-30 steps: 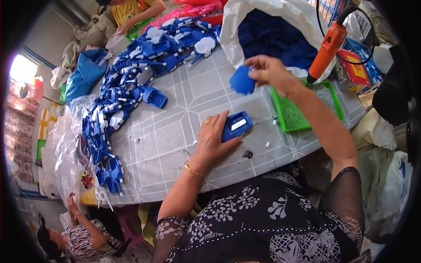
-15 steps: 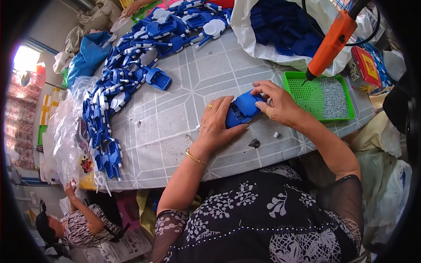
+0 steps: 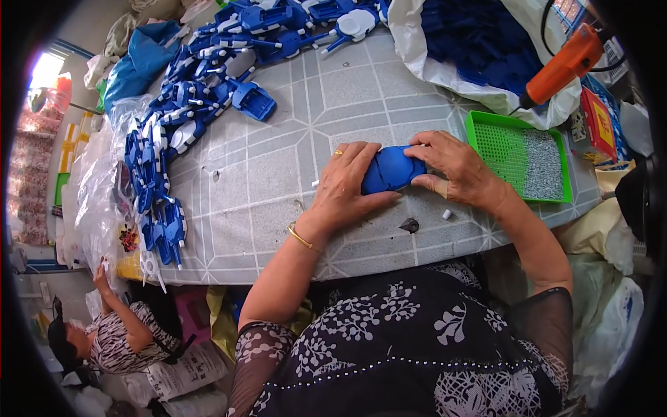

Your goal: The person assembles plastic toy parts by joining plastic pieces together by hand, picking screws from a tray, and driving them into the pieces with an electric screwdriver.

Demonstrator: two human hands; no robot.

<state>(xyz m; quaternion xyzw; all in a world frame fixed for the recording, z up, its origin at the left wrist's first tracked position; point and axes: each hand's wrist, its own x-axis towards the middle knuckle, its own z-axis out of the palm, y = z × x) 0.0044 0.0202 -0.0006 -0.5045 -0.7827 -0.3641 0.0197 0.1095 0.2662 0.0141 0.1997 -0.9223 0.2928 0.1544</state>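
A rounded blue plastic casing (image 3: 392,169) lies on the table between my two hands, its smooth side up and a seam across it. My left hand (image 3: 345,182) wraps round its left end, thumb along the near edge. At the right end, my right hand (image 3: 453,170) grips it between the thumb and bent fingers. Its underside is hidden. A small white plastic peg (image 3: 447,215) lies near my right wrist, and a dark cone-shaped bit (image 3: 410,225) is on the table just nearer to me.
Blue and white plastic assemblies (image 3: 187,94) pile up along the table's left and far sides. A white sack (image 3: 417,66) holds dark blue parts. At right are a green tray (image 3: 497,149) of small metal pieces and an orange electric screwdriver (image 3: 564,66). A person (image 3: 128,326) is at lower left.
The blue casing has turned more level, and the dark slots that showed on it are out of sight. The screwdriver has swung right, toward the tray's far edge. The whole view has shifted slightly.
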